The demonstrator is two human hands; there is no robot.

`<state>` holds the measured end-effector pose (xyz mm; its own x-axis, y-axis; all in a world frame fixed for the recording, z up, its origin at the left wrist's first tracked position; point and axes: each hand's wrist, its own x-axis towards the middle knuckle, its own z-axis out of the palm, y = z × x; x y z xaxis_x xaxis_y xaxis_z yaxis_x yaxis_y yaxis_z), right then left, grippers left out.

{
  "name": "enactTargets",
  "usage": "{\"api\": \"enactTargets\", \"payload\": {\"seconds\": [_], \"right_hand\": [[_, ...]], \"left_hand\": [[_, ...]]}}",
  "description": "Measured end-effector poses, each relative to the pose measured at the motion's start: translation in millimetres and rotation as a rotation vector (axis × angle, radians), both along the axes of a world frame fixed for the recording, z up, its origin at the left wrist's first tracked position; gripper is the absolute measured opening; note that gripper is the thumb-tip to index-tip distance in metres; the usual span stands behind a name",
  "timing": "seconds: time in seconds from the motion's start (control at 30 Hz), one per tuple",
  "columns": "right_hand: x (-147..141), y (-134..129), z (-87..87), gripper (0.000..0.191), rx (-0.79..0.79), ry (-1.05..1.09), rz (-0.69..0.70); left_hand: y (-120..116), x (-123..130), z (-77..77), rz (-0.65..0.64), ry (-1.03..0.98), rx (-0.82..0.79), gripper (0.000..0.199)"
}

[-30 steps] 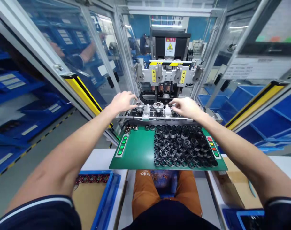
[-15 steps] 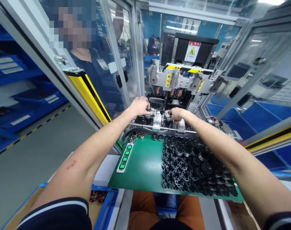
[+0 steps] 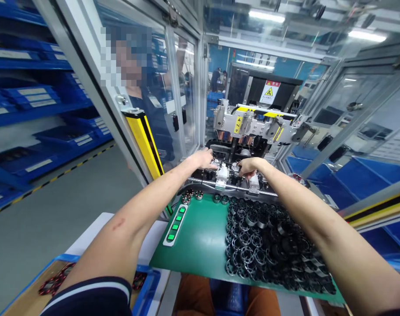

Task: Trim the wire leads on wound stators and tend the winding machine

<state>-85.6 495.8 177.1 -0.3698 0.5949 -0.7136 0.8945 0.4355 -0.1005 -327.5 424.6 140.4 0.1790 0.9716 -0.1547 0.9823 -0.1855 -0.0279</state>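
Note:
In the head view, both my hands reach across the green work surface [image 3: 203, 239] to two round holders at the front of a coil-winding machine [image 3: 259, 123]. My left hand [image 3: 203, 159] curls thumb and fingers around a ring-shaped motor stator [image 3: 214, 165] in the left holder. At the right holder, my right hand [image 3: 248, 167] has its fingers bent against the edge of another stator [image 3: 235, 166]. The fingertips partly cover both stators. A silver bracket [image 3: 222, 175] stands between the hands.
Many dark stator cores [image 3: 252, 245] cover the surface's right part. Several copper-wound stators [image 3: 186, 199] lie at its back left, by a strip of green-lit buttons [image 3: 175, 224]. Yellow-black guard posts [image 3: 145, 142] flank the opening. A person [image 3: 153, 118] is beyond the left panel.
The camera view has tilted up and turned a little left, so the scene sits lower and farther right. Both hands stay at the same two holders, with slight finger shifts.

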Motion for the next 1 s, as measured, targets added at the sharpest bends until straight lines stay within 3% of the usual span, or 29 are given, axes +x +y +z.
{"api": "enactTargets", "payload": {"seconds": [0.17,0.27,0.37,0.5,0.6,0.7,0.87,1.0], "right_hand": [[4,-11,32.4,0.037,0.121,0.054,0.092],[3,-45,44.1,0.040,0.187,0.133,0.267],[-7,-98,36.0,0.034,0.215,0.185,0.496],[-31,-164,-3.3,0.024,0.149,0.094,0.721],[-46,-192,-35.7,0.026,0.131,-0.034,0.781],[-53,-203,-55.9,0.028,0.144,-0.072,0.796],[-47,-214,-60.3,0.025,0.186,-0.036,0.793],[-29,-223,-45.2,0.042,0.265,0.039,0.800]], "left_hand": [[-31,-2,37.5,-0.004,-0.072,0.139,0.062],[-68,6,40.8,-0.062,-0.134,0.108,0.048],[-113,21,20.5,-0.118,-0.191,-0.081,0.031],[-169,41,-24.0,-0.064,-0.220,-0.257,0.022],[-200,51,-52.6,0.058,-0.209,-0.259,0.022],[-220,58,-71.4,0.170,-0.212,-0.204,0.020],[-246,65,-89.9,0.282,-0.324,-0.032,0.008],[-272,73,-107.9,0.383,-0.485,0.125,0.042]]}}
